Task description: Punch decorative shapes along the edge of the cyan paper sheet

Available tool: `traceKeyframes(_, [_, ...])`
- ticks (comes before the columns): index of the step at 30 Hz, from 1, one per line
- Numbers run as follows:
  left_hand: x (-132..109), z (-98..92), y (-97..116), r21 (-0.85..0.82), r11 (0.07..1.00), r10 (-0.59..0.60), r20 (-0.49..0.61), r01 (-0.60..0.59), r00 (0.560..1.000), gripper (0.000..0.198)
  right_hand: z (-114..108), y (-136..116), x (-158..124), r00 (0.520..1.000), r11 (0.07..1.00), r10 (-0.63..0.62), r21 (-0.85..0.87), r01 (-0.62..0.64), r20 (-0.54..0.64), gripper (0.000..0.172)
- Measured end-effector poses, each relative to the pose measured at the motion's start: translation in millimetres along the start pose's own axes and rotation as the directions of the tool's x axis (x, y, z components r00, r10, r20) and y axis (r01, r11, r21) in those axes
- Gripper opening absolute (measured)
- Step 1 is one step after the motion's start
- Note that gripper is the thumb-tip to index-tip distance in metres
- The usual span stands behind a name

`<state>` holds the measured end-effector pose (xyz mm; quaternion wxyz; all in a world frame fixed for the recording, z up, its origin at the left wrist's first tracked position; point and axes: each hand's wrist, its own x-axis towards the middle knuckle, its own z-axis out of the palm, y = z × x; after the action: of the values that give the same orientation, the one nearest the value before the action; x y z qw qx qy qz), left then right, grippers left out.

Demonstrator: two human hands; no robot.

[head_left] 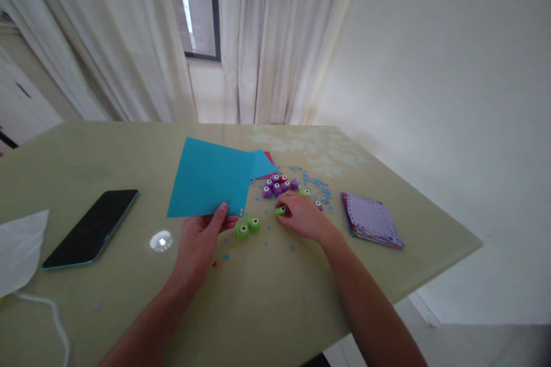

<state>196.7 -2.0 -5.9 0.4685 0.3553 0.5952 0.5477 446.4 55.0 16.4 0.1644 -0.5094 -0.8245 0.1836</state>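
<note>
While the left hand [198, 241] holds a blue sheet [210, 180] by its lower edge, thumb on the near face, the right hand [303, 215] pinches a green punch [281, 210] between thumb and fingers; whether that punch is lifted off the table [267, 309] or touching it is hard to tell. Near the sheet's lower right corner, two more green punches [253, 224] stand side by side. Just beyond the right hand sits a cluster of purple punches [276, 187] with a red punch [283, 179] among them; behind, partly hidden by the held sheet, lie a second blue sheet [263, 165] and a red sheet [270, 157]. Paper bits [318, 182] are scattered about. Farther right lies a stack of cards [373, 221], lilac on top; well to the left are a phone [92, 229], a white paper [20, 252] and a cable [55, 315].
</note>
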Motion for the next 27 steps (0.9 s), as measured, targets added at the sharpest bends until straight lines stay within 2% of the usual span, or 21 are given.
traceKeyframes(2, [0, 0.0, -2, -0.011, 1.0, 0.005, 0.002, -0.005, 1.0, 0.055, 3, -2, 2, 0.997, 0.976, 0.023, 0.218, -0.005, -0.077, 0.017])
traceKeyframes(3, [-1, -0.2, -2, -0.008, 1.0, 0.007, 0.006, -0.007, 1.0, 0.054, 5, -4, 3, 0.994, 0.931, 0.046, 0.364, -0.006, -0.099, 0.016])
traceKeyframes(6, [-4, -0.5, 0, 0.04, 0.999, 0.013, 0.018, -0.013, 1.0, 0.052, 13, -13, 5, 0.993, 0.666, 0.104, 0.745, -0.023, -0.063, 0.024])
traceKeyframes(8, [-7, -0.1, 4, 0.071, 0.997, 0.021, 0.025, -0.022, 0.999, 0.05, 17, -21, 5, 0.993, 0.511, 0.118, 0.858, -0.053, -0.009, 0.034])
traceKeyframes(10, [-10, 1.3, 9, 0.08, 0.996, 0.033, 0.03, -0.035, 0.999, 0.048, 20, -30, 5, 0.991, 0.438, 0.13, 0.896, -0.081, 0.026, 0.042])
traceKeyframes(16, [-16, 7.0, 19, 0.054, 0.997, 0.055, 0.036, -0.056, 0.998, 0.047, 22, -41, 4, 0.986, 0.431, 0.163, 0.896, -0.101, 0.033, 0.047])
traceKeyframes(23, [-22, 8.3, 23, 0.088, 0.994, 0.058, 0.06, -0.063, 0.996, 0.037, 27, -38, 5, 0.992, 0.44, 0.116, 0.893, -0.092, 0.045, 0.051])
traceKeyframes(27, [-22, 8.6, 22, 0.104, 0.991, 0.074, 0.083, -0.083, 0.994, 0.035, 28, -43, 6, 0.991, 0.404, 0.099, 0.906, -0.125, 0.092, 0.053])
